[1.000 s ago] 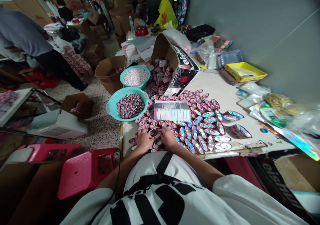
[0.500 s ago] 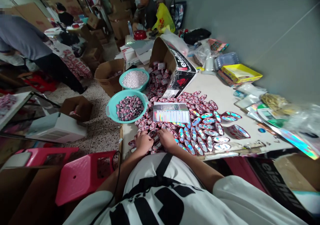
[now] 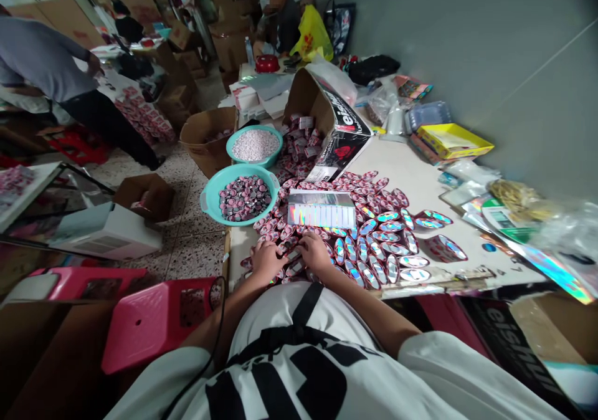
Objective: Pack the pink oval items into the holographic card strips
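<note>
My left hand [image 3: 267,260] is low over the front left of the table, its fingers curled. Close beside it, my right hand [image 3: 314,253] has its fingers bent inward. Between the fingertips is a small pink-printed card sleeve [image 3: 288,245], which both hands seem to grip; the fingers hide part of it. Around them stand many oval card sleeves [image 3: 367,227] with shiny holographic faces. A stack of silver holographic card [image 3: 321,209] lies just beyond my hands. To the left, a turquoise basin [image 3: 211,203] holds small round pink and silver tins [image 3: 245,197].
A second turquoise basin [image 3: 279,152] holds white pellets. Behind the sleeves, a black-printed carton [image 3: 343,149] lies on its side with packets spilling out. A yellow box lid [image 3: 471,150] and plastic bags sit by the wall. Pink stools [image 3: 140,326] stand at left; several people are further back.
My right hand has risen slightly away from me, and its fingertips have shifted on the sleeve. My left hand stays nearly in place. The person at far left has moved an arm.
</note>
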Action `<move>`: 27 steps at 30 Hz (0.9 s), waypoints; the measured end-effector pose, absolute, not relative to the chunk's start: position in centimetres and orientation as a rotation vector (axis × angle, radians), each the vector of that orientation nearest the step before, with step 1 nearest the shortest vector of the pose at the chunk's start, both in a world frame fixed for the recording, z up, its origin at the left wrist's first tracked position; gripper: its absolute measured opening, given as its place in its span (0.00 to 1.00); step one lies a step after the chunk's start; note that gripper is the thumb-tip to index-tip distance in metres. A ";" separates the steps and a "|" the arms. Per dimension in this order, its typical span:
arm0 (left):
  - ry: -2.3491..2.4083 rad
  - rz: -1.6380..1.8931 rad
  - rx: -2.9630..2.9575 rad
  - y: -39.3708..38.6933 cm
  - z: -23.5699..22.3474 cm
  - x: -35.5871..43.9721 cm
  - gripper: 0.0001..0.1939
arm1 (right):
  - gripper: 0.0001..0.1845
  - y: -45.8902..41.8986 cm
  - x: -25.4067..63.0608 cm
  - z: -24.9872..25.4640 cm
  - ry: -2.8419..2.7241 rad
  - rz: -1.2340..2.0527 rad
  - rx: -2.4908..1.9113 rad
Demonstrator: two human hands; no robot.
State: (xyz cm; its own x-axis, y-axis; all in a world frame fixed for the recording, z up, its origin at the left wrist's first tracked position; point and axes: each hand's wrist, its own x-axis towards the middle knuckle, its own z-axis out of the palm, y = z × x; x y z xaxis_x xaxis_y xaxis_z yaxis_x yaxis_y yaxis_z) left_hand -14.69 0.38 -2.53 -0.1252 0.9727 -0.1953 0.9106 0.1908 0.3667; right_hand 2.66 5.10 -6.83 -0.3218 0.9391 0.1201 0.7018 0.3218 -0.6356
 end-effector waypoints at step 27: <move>1.489 0.139 2.333 -2.3 -6.6 -15.7 0.18 | 0.24 1.2 4.3 -5.2 -2.629 0.291 -1.582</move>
State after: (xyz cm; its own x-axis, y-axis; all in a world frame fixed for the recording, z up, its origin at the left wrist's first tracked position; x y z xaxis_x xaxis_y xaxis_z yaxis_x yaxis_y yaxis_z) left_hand -15.74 -2.33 -6.59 0.4376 0.8921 -0.1126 0.8557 -0.3746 0.3571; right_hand 4.32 1.19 -5.21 -0.4720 0.8804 -0.0460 0.8692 0.4559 -0.1916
